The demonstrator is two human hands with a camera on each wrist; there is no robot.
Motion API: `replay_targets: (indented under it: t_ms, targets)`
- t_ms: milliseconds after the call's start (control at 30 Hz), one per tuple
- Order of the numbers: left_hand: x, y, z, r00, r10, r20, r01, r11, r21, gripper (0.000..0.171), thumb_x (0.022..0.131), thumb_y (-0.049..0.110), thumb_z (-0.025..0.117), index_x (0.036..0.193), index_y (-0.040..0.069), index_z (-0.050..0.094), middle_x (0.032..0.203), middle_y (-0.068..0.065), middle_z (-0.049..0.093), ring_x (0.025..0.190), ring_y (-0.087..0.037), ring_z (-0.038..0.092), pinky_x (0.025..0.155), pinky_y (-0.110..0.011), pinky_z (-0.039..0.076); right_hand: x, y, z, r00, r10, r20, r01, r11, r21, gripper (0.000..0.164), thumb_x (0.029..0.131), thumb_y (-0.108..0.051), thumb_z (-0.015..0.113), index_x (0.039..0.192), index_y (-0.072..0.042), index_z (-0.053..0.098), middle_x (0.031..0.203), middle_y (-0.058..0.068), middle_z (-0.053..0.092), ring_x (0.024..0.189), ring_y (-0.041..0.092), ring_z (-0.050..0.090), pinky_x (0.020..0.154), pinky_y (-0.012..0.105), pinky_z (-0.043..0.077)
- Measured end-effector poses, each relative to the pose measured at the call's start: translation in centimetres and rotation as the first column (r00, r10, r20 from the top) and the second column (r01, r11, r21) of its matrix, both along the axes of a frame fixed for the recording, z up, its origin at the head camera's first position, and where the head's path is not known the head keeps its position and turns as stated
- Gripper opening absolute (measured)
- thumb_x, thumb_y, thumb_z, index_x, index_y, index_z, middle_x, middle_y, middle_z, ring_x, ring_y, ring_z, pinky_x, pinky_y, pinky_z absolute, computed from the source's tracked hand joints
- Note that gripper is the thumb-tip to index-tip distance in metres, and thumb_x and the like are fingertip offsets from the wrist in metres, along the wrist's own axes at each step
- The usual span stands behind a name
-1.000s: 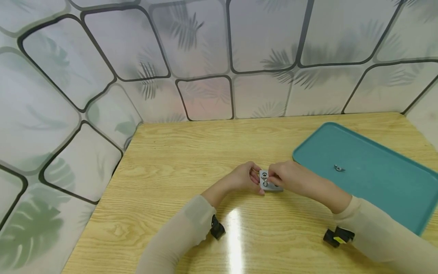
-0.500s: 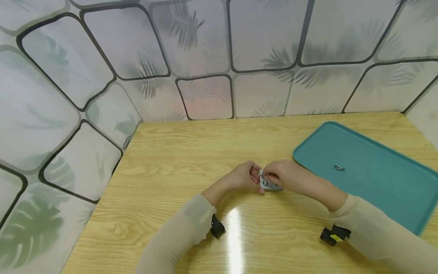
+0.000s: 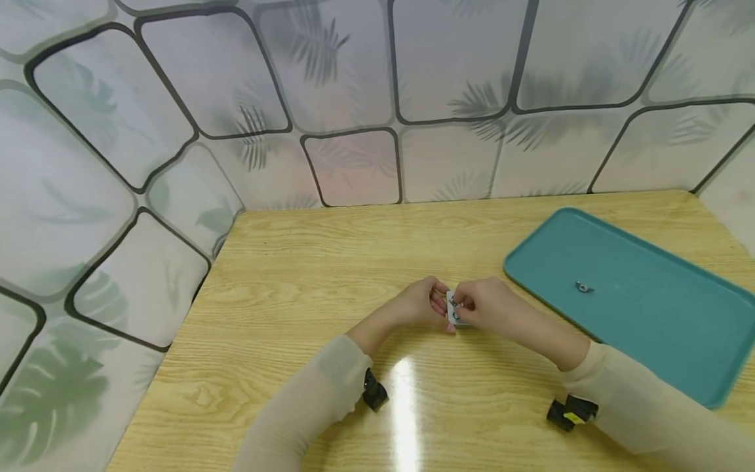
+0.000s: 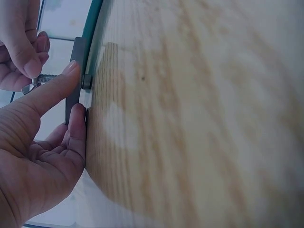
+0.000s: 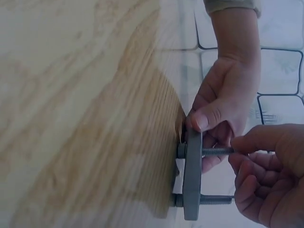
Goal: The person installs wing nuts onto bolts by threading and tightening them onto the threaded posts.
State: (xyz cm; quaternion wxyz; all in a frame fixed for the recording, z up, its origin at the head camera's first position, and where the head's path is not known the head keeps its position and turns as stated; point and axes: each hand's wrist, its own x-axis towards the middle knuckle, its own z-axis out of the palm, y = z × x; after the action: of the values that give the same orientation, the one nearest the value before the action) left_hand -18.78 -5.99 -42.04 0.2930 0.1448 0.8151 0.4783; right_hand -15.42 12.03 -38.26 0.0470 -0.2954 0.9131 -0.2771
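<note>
A grey metal plate (image 5: 192,175) is held on its edge side by my left hand (image 3: 421,303), thumb on one face and fingers on the other. Two threaded bolts, an upper bolt (image 5: 216,151) and a lower bolt (image 5: 216,200), pass through it, their heads on the table side. My right hand (image 3: 495,305) pinches a wing nut (image 4: 29,88) at the free end of one bolt. Its fingers largely cover the nut. In the head view the plate's far right part is hidden behind the right hand.
A teal tray (image 3: 649,314) lies at the right of the wooden table (image 3: 330,262), a loose wing nut (image 3: 584,287) on it. A patterned wall covering (image 3: 354,78) rises behind the table's back edge.
My right hand has shifted slightly left over the plate, and its fingers have changed position around the bolt end. The left hand and the plate stay nearly still.
</note>
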Motion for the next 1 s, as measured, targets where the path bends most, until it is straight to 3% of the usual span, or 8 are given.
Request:
replay_targets:
  t_ms: [133, 300, 567, 767, 1000]
  targets:
    - [0.1, 0.0, 0.0, 1.0, -0.001, 0.0, 0.001, 1.0, -0.004, 0.066, 0.068, 0.006, 0.085, 0.122, 0.003, 0.048, 0.094, -0.004, 0.061, 0.082, -0.013, 0.06, 0.073, -0.022, 0.051, 0.5, -0.6, 0.2, 0.994, -0.103, 0.043, 0.102, 0.995, 0.022, 0.005, 0.083, -0.007, 0.067, 0.086, -0.002, 0.067, 0.067, 0.001, 0.064, 0.055, 0.006, 0.052, 0.051, 0.023, 0.044]
    - [0.1, 0.0, 0.0, 1.0, 0.007, -0.002, -0.007, 1.0, -0.005, 0.067, 0.067, 0.005, 0.085, 0.123, 0.003, 0.048, 0.094, -0.004, 0.061, 0.083, -0.013, 0.06, 0.073, -0.022, 0.052, 0.9, -0.8, 0.4, 0.987, -0.148, 0.06, 0.146, 0.988, 0.046, 0.014, 0.081, -0.009, 0.072, 0.09, 0.0, 0.068, 0.069, 0.001, 0.065, 0.058, 0.008, 0.055, 0.052, 0.024, 0.046]
    - [0.1, 0.2, 0.1, 1.0, 0.015, -0.027, -0.015, 1.0, -0.014, 0.068, 0.065, 0.004, 0.086, 0.121, 0.001, 0.049, 0.091, -0.004, 0.061, 0.081, -0.012, 0.061, 0.073, -0.021, 0.051, 0.9, 0.5, 0.9, 0.987, -0.125, 0.105, 0.12, 0.992, 0.05, 0.036, 0.076, -0.005, 0.074, 0.108, 0.007, 0.063, 0.069, -0.001, 0.062, 0.06, 0.009, 0.053, 0.055, 0.026, 0.044]
    - [0.1, 0.3, 0.0, 0.999, 0.018, -0.035, -0.019, 1.0, -0.016, 0.07, 0.063, 0.004, 0.087, 0.121, 0.001, 0.049, 0.091, -0.005, 0.061, 0.081, -0.013, 0.061, 0.074, -0.02, 0.051, -0.3, 2.8, 0.6, 0.989, -0.055, 0.14, 0.065, 0.996, -0.069, 0.023, 0.082, 0.0, 0.066, 0.104, 0.006, 0.066, 0.076, 0.001, 0.064, 0.066, 0.009, 0.057, 0.057, 0.025, 0.047]
    - [0.0, 0.2, -0.3, 0.999, 0.015, -0.029, -0.016, 1.0, -0.01, 0.07, 0.064, 0.004, 0.087, 0.122, 0.001, 0.048, 0.092, -0.004, 0.061, 0.081, -0.012, 0.061, 0.074, -0.02, 0.051, -1.0, 3.4, -0.9, 0.977, -0.012, 0.214, 0.046, 0.987, -0.155, 0.021, 0.083, -0.006, 0.07, 0.102, 0.003, 0.067, 0.077, -0.001, 0.066, 0.069, 0.007, 0.059, 0.06, 0.023, 0.049]
